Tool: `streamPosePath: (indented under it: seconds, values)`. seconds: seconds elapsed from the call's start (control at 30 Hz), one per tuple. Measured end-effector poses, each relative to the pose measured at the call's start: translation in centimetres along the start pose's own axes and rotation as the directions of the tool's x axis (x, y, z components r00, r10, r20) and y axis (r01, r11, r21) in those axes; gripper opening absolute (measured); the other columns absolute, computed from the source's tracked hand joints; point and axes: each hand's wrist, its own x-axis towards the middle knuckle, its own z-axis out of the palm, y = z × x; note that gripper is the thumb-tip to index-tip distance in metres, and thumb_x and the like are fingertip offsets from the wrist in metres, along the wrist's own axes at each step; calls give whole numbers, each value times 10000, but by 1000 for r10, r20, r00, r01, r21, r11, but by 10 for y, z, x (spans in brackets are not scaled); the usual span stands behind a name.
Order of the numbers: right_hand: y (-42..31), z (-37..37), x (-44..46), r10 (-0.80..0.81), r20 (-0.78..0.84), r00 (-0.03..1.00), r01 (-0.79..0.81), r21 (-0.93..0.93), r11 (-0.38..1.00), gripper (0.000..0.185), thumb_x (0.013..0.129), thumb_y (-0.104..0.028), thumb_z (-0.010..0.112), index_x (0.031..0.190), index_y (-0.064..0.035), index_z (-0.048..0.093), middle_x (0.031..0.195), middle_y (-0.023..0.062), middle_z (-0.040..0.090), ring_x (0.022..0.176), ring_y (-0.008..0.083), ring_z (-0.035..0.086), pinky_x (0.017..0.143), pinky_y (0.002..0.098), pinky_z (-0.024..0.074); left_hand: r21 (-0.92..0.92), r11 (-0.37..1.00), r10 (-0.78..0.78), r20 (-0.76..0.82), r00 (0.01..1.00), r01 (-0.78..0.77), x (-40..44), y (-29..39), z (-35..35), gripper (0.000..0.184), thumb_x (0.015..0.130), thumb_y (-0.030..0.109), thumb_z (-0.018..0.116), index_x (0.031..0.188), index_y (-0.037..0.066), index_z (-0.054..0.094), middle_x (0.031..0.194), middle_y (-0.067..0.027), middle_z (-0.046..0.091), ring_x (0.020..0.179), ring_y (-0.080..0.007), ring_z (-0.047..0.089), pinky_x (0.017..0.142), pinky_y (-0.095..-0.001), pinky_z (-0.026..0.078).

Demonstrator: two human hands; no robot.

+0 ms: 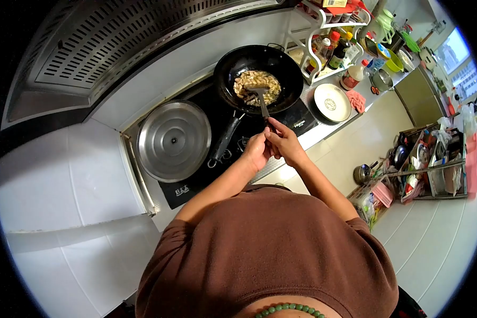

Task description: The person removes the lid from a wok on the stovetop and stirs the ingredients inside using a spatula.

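A black wok [225, 87] stands on the far burner of the black glass stove, its handle [227, 139] pointing toward me. Pale sliced pieces of food [270, 82] lie in its bottom, in some glossy liquid. The blade of a metal spatula [263, 100] rests among them. My right hand [287, 142] is closed around the spatula's dark handle. Pressed close beside it, my left hand [257, 151] is also closed at the handle's lower end; its fingertips are partly hidden by the right hand.
Left of the wok, a large metal lid [167, 140] covers the other burner. A white plate [332, 103] sits right of the stove, beside a pink cloth [356, 101] and a sauce bottle [352, 77]. A white rack [323, 24] holds more bottles. The range hood [90, 58] overhangs the left.
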Motion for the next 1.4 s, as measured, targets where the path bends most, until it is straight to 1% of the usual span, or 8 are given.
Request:
streamPosePath:
  seconds: [0.53,0.83,1.0,1.17,1.23,1.27,1.37,1.4]
  values:
    - [-11,-15,23,45,6,999,-45,-91,995,572,887,-192,587,1374,-28,334,609,-2,488,428,65,396,367,214,292,-68,997,-39,-32,999,37,18,12,13,337,974,342,349,922,88,565,697,-27,551,594,-170,502,541,-333,413]
    - [-30,-30,-26,81,12,997,-81,16,997,525,896,-142,556,1356,-1,348,637,12,486,412,71,363,361,219,262,-40,996,-63,235,970,74,-4,-8,25,367,970,343,361,953,39,565,760,-72,590,665,-210,557,671,-364,481]
    - [-59,-42,-53,183,65,981,-169,-180,969,527,889,-163,569,1361,-61,357,636,13,500,439,82,408,366,223,305,8,996,-90,260,961,91,-10,-20,38,378,970,322,377,1026,-9,552,934,-115,613,821,-229,596,795,-377,484]
    - [-97,-55,-54,307,62,950,-192,-659,727,688,814,-224,667,1375,-41,314,763,94,611,514,122,544,396,237,403,102,987,-144,243,959,123,-10,-22,48,356,973,303,383,1040,-10,538,1017,-118,594,900,-226,594,856,-361,474]
    - [-116,-51,-50,322,158,934,-76,-790,609,639,795,-190,671,1337,-26,375,780,80,615,528,100,551,411,228,428,125,987,-128,225,966,101,-10,-20,55,315,967,269,406,1041,-8,537,1016,-110,598,898,-215,594,841,-339,478]
    - [-121,-48,-44,329,148,933,-29,-878,477,493,755,-239,685,1155,-14,507,752,128,633,588,196,615,493,334,508,141,985,-125,212,969,97,-4,-20,56,307,965,262,412,1037,-8,539,1017,-107,599,898,-212,594,837,-334,478]
    - [-82,-76,-14,-71,276,958,272,-960,-68,414,757,-197,644,1112,-18,526,838,192,639,732,322,636,628,424,519,104,993,-74,194,978,55,-1,-15,58,266,949,191,403,1067,4,552,1028,-105,603,924,-209,600,809,-311,479]
    - [-91,-67,-15,-82,164,983,158,-985,-74,343,763,-166,591,1066,-13,544,916,232,623,854,396,601,724,465,494,75,996,-61,191,980,47,0,-14,55,296,955,227,414,1064,-11,553,1037,-116,601,932,-220,595,828,-328,475]
